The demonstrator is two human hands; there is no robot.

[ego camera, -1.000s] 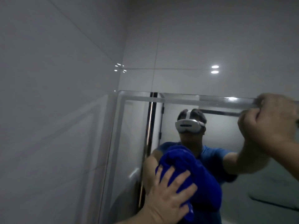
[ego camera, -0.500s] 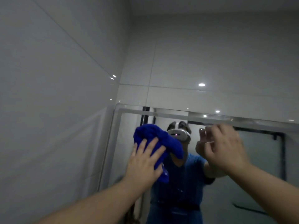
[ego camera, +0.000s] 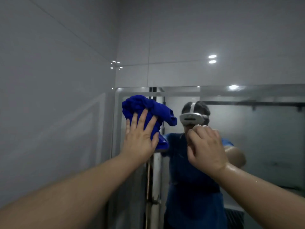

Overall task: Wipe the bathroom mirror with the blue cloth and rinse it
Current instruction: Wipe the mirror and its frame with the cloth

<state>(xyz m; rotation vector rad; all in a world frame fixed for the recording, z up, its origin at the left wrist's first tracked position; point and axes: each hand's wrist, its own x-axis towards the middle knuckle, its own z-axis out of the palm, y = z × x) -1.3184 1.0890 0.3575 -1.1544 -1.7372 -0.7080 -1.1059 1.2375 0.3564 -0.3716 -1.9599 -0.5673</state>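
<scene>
We press the cloth (ego camera: 148, 111) flat-palmed with our left hand (ego camera: 140, 139) against the mirror (ego camera: 264, 138) at its ten o'clock corner for scrubbing pressure, while our loosely curled, empty right hand (ego camera: 206, 146) hovers nearby.

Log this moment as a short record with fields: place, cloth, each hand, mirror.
place: tiled bathroom corner, mirror on the far wall
cloth: blue cloth, bunched, near the mirror's upper left corner
left hand: fingers spread, pressing the cloth flat against the glass
right hand: loosely curled, raised in front of the mirror, holding nothing visible; forearm looks wet
mirror state: hazy on the right side
</scene>
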